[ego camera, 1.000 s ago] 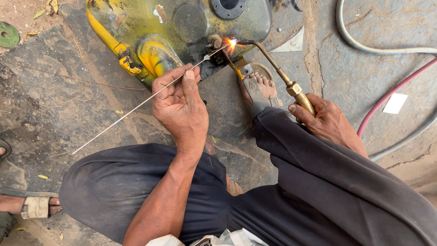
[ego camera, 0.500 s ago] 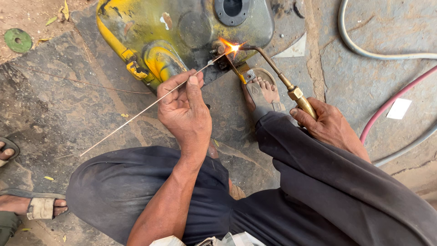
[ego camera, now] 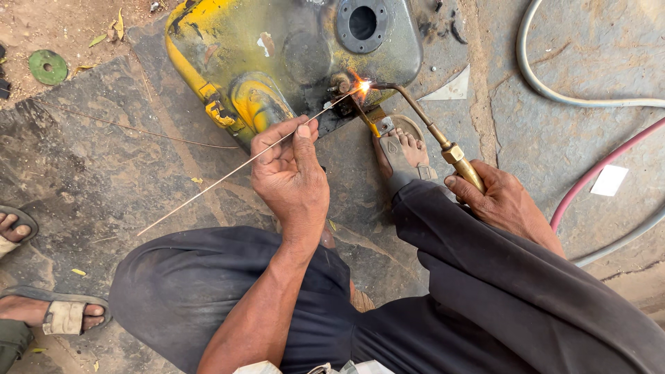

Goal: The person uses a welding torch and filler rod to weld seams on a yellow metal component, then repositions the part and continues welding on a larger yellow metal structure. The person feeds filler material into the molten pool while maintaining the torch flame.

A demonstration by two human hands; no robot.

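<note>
A worn yellow and grey metal fuel tank [ego camera: 277,55] lies on the stone floor. My left hand [ego camera: 291,173] pinches a long thin filler rod [ego camera: 228,173], whose far tip meets the tank's lower edge. My right hand [ego camera: 502,201] grips the brass handle of a gas torch [ego camera: 433,131]. The torch's curved neck ends in a small orange flame [ego camera: 363,86] right at the rod tip on the tank. I squat in dark trousers, and my sandalled foot [ego camera: 404,154] rests just below the flame.
A grey hose [ego camera: 554,90] and a red hose [ego camera: 596,173] curve over the floor at the right, beside a white paper scrap [ego camera: 609,180]. A green disc [ego camera: 48,66] lies at top left. Another person's sandalled feet [ego camera: 41,312] are at the left edge.
The view has shifted, so the tank and flame sit lower and more central. The rod tip and flame stay together on the tank's edge; both hands keep their grips.
</note>
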